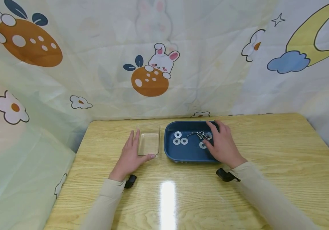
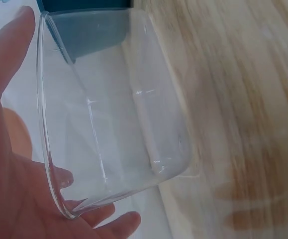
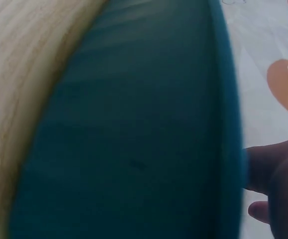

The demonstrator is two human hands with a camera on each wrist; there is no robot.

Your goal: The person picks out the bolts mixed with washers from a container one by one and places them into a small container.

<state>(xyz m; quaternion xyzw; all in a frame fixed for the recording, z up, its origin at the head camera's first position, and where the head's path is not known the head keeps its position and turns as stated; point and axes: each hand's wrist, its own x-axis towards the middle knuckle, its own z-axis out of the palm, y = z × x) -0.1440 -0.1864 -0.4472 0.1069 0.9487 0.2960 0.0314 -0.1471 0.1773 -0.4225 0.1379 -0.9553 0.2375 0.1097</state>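
A clear, open-topped square box (image 1: pixel 149 144) stands on the table. My left hand (image 1: pixel 129 158) lies against it, fairly straight fingers along its left side and thumb by the front corner. In the left wrist view, the fingers show through the wall of the clear box (image 2: pixel 114 114). To its right is a dark blue tray (image 1: pixel 178 156) holding several flat washers (image 1: pixel 184 141) and a small heap of screws (image 1: pixel 200 135). Over the tray's right end spreads my right hand (image 1: pixel 224 145), thumb beside a washer and fingers toward the back rim. Its palm is hidden.
Both things stand near the back edge of the wooden table (image 1: pixel 193 198). Behind it hangs a cloth (image 1: pixel 109 80) printed with rabbits and flowers. A black strap-on device (image 1: pixel 227 175) sits at the right wrist, another black device (image 1: pixel 130 181) at the left.
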